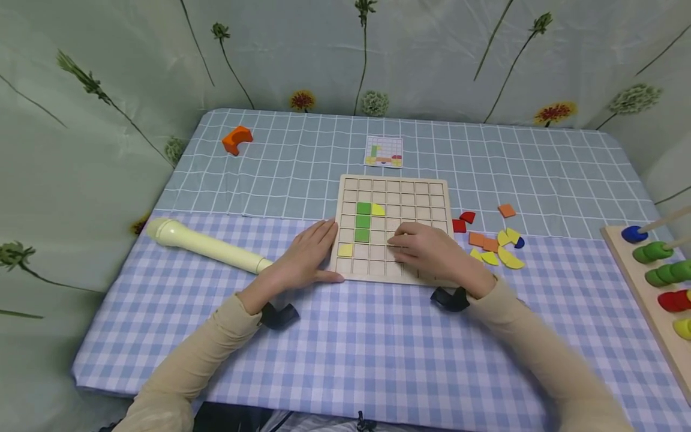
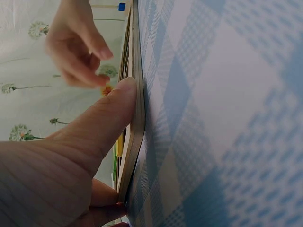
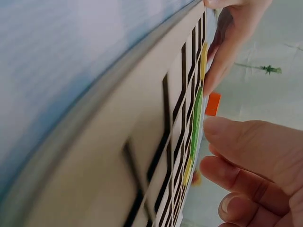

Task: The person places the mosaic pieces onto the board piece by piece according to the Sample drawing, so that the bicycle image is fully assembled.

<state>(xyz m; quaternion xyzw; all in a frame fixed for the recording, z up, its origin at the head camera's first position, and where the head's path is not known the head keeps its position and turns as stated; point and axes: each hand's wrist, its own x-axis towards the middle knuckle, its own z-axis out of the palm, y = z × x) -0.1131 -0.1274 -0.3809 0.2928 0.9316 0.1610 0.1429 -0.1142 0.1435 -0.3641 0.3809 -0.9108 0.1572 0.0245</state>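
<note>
Bracing the board (image 1: 392,196), left hand (image 1: 306,257) rests with near-straight fingers; right hand (image 1: 430,249) hovers above, fingertips loosely parted, gripping nothing visible. Firm bracing should help tiles (image 1: 363,222) seat squarely.

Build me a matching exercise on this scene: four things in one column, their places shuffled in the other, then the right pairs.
Things
1. Left hand
2. Printed card
3. Right hand
4. Orange block

Places
A. Over the grid board
B. At the board's left edge
C. Near the table's far-left corner
D. Past the board's far edge

Pairs: 1-B, 2-D, 3-A, 4-C
</note>
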